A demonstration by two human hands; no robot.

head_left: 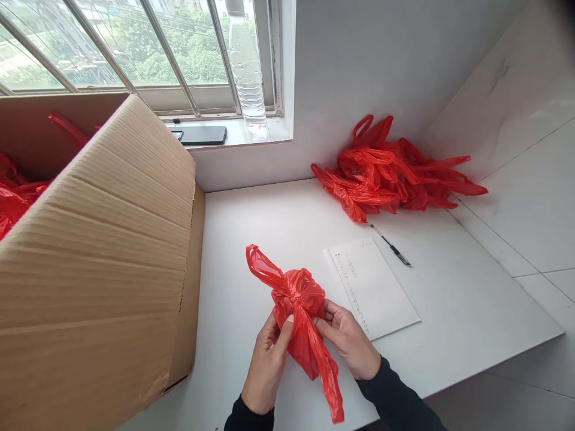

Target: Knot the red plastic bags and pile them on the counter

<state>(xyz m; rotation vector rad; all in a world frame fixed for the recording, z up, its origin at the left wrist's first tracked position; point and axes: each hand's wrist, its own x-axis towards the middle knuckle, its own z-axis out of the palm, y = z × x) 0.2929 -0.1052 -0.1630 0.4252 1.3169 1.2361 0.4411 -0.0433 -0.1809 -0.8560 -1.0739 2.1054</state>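
Between my two hands is a red plastic bag [299,290], knotted in the middle. One looped handle sticks out to the upper left and the other hangs toward me at the lower right. My left hand [269,356] grips the bag's left side, with the thumb on top. On the right side, my right hand [345,338] pinches it between thumb and fingers. Whatever may be inside the bag is hidden by the plastic.
A large cardboard box [103,257] with red bags inside stands at left. Red plastic bags [386,173] lie piled at the back wall. A written-on paper pad [377,293] and a pen [390,246] rest on the white table [476,299]. The windowsill holds a phone [204,136] and a water bottle [248,78].
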